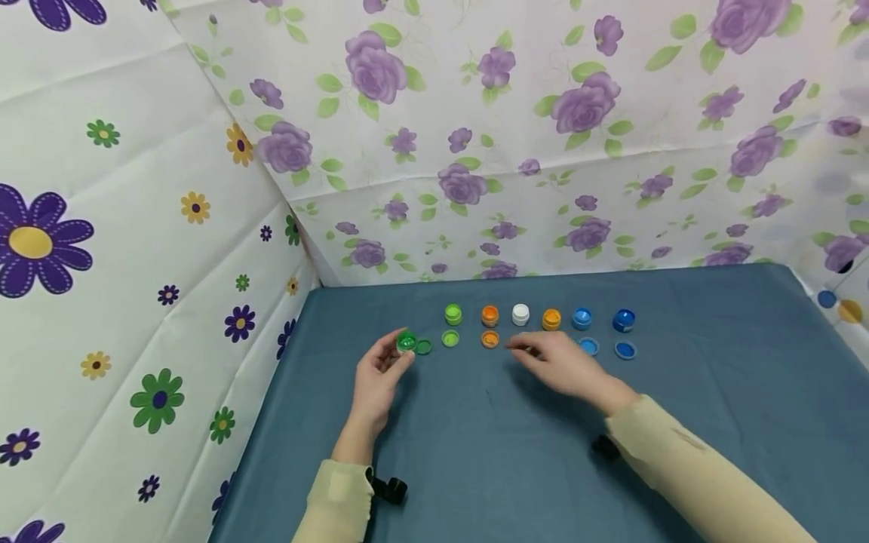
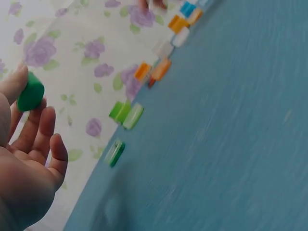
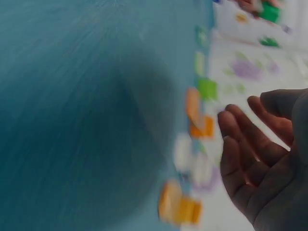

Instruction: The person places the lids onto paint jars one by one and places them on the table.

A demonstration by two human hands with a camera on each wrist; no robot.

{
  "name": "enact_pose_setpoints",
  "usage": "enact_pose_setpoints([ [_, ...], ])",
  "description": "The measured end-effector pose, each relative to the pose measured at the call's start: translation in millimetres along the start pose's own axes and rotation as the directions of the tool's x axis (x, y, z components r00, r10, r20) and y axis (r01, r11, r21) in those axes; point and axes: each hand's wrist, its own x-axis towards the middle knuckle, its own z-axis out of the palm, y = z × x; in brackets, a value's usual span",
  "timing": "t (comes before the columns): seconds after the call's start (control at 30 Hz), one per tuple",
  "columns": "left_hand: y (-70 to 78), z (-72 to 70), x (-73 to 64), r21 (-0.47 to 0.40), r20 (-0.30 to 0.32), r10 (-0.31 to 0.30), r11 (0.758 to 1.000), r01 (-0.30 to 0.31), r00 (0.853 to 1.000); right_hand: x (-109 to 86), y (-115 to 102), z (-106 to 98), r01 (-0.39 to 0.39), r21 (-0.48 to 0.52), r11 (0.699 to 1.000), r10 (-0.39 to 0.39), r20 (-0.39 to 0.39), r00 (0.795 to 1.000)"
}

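My left hand (image 1: 376, 385) pinches a small green paint pot (image 1: 406, 342) between thumb and fingers, above the table. Its dark green lid (image 1: 424, 347) lies on the cloth just to the right; in the left wrist view the green pot (image 2: 31, 92) is held clear of the table. My right hand (image 1: 560, 363) hovers over the row of lids, fingers loosely bent, holding nothing. It covers part of the lids in front of the white pot (image 1: 520, 314) and the yellow-orange pot (image 1: 552, 320). In the right wrist view the right hand (image 3: 262, 163) has its fingers apart.
Along the back of the blue-grey cloth (image 1: 475, 452) stand a light green pot (image 1: 453, 314), orange pot (image 1: 490, 316), blue pot (image 1: 581, 318) and dark blue pot (image 1: 624, 320). Matching lids, including the orange lid (image 1: 490, 339), lie before them. A flowered curtain (image 1: 421, 158) hangs behind.
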Motion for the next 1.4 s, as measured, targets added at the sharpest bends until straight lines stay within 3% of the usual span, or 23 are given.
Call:
enact_pose_setpoints([
  [0.23, -6.7, 7.6, -14.6, -0.202, 0.033, 0.055, 0.978, -0.048, 0.998, 65.1, -33, 56, 0.123, -0.146, 0.982, -0.104, 0.131, 0.986],
  [0.4, -10.9, 7.4, -15.9, -0.28, 0.087, 0.066, 0.959, -0.039, 0.994, 93.9, -55, 80, 0.222, -0.342, 0.913, -0.177, 0.158, 0.971],
  [0.5, -12.7, 5.5, -16.6, -0.307, 0.106, 0.071, 0.951, -0.035, 0.992, 106.2, -64, 93, 0.256, -0.452, 0.854, -0.195, 0.177, 0.965],
  [0.67, -15.0, 3.1, -17.2, -0.331, 0.123, 0.102, 0.942, -0.057, 0.987, 119.9, -75, 107, 0.269, -0.555, 0.787, -0.178, 0.213, 0.961],
  [0.87, -15.4, 2.1, -15.6, -0.357, 0.129, 0.136, 0.931, -0.082, 0.982, 123.0, -85, 114, 0.264, -0.602, 0.753, -0.14, 0.245, 0.959],
  [1.0, -14.0, 2.3, -14.5, -0.373, 0.128, 0.134, 0.925, -0.078, 0.983, 121.1, -86, 116, 0.257, -0.601, 0.757, -0.138, 0.237, 0.962],
  [1.1, -13.6, 3.2, -13.8, -0.382, 0.124, 0.129, 0.921, -0.072, 0.984, 117.9, -84, 117, 0.25, -0.572, 0.781, -0.149, 0.219, 0.964],
  [1.17, -13.4, 4.1, -13.2, -0.387, 0.123, 0.123, 0.92, -0.066, 0.985, 113.6, -82, 116, 0.244, -0.53, 0.812, -0.159, 0.201, 0.966],
  [1.27, -12.9, 6.1, -12.9, -0.39, 0.132, 0.112, 0.919, -0.052, 0.985, 101.4, -78, 110, 0.216, -0.419, 0.882, -0.155, 0.176, 0.972],
  [1.4, -11.2, 10.0, -13.3, -0.375, 0.145, 0.102, 0.926, -0.041, 0.984, 78.6, -71, 95, 0.111, -0.162, 0.981, -0.089, 0.135, 0.987],
])
